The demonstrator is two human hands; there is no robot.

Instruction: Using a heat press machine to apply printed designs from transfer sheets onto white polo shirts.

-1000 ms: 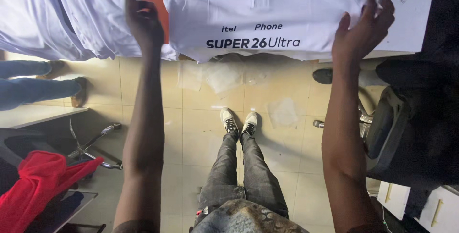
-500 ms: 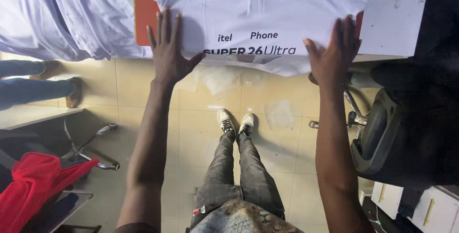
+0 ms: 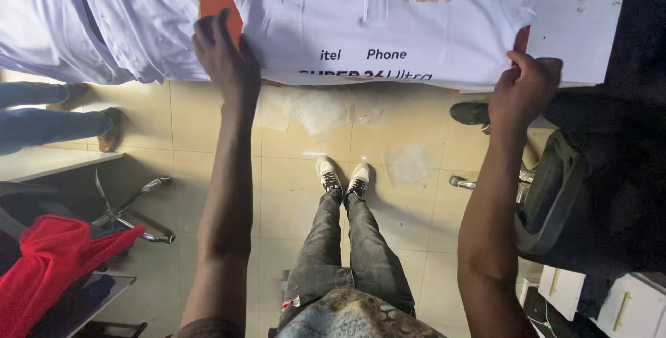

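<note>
A white polo shirt with dark lettering and an orange emblem lies flat on a table at the top of the head view. An orange-red board shows under its left side. My left hand grips the shirt's lower left edge, fingers curled over the fabric. My right hand pinches the lower right edge of the shirt where a sliver of the orange board shows. The shirt's bottom hem is tucked under at the table edge, cutting off the lower line of lettering.
More white garments are piled at the top left. Below are a tiled floor, my legs and white shoes, a chair base, a red cloth, a dark chair and another person's legs.
Both hands slid down from flat on the shirt to its lower edge and closed on the fabric. The hem has been pulled or folded under, hiding part of the lower lettering.
</note>
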